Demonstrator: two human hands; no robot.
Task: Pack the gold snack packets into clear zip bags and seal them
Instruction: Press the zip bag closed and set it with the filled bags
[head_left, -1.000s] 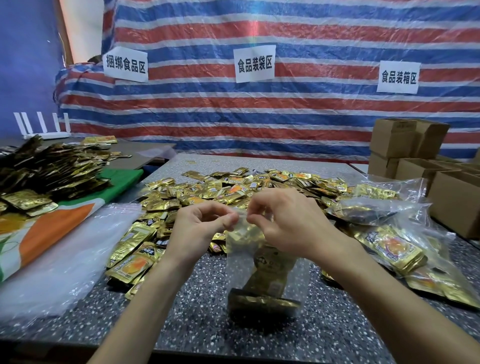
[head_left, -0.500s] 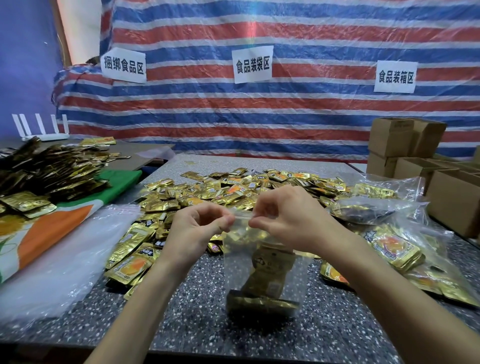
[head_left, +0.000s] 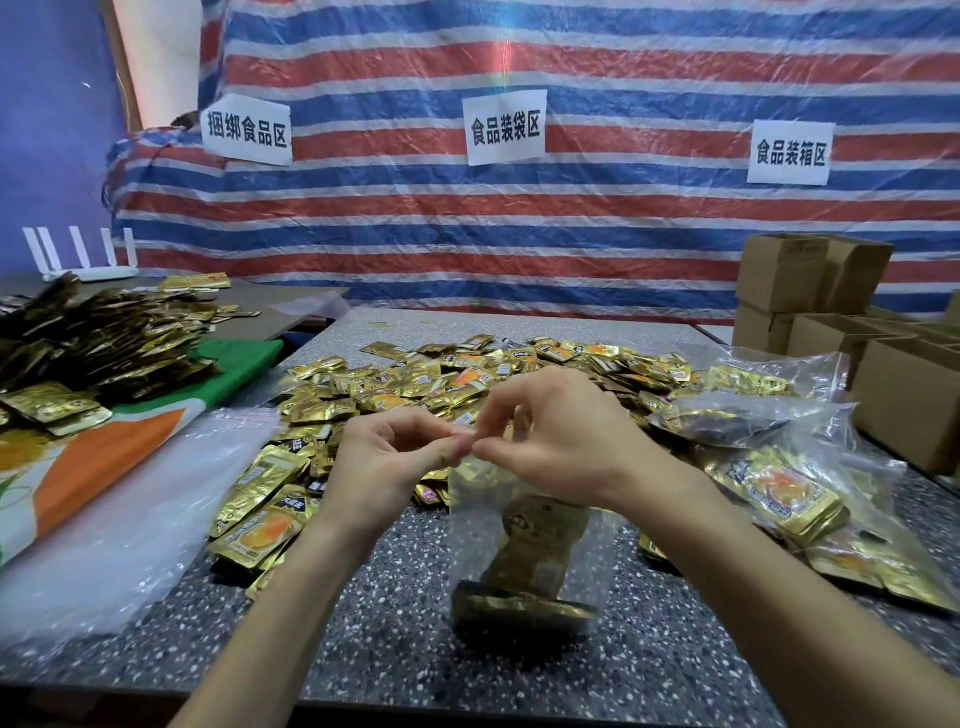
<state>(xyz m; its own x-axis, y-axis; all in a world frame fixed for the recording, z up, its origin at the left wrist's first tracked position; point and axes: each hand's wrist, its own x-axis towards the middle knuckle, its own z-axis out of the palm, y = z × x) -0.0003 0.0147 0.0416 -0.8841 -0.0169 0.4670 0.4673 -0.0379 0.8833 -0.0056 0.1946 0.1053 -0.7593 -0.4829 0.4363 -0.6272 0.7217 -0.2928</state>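
Observation:
A clear zip bag (head_left: 524, 551) hangs upright over the speckled table (head_left: 649, 660), with several gold snack packets (head_left: 519, 605) lying in its bottom. My left hand (head_left: 384, 462) and my right hand (head_left: 561, 441) both pinch the bag's top strip, fingertips touching at the middle. Behind them a wide heap of loose gold packets (head_left: 426, 384) covers the table's middle. The top edge of the bag is mostly hidden by my fingers.
Filled clear bags (head_left: 769, 493) lie at the right. A stack of empty clear bags (head_left: 124, 519) lies at the left, beside a green-and-orange cloth (head_left: 104, 447) carrying dark-gold packets (head_left: 93, 343). Cardboard boxes (head_left: 904, 395) stand at the far right.
My hands have drawn together along the bag's top strip, so the fingertips now meet at the middle. The bag still hangs in the same place.

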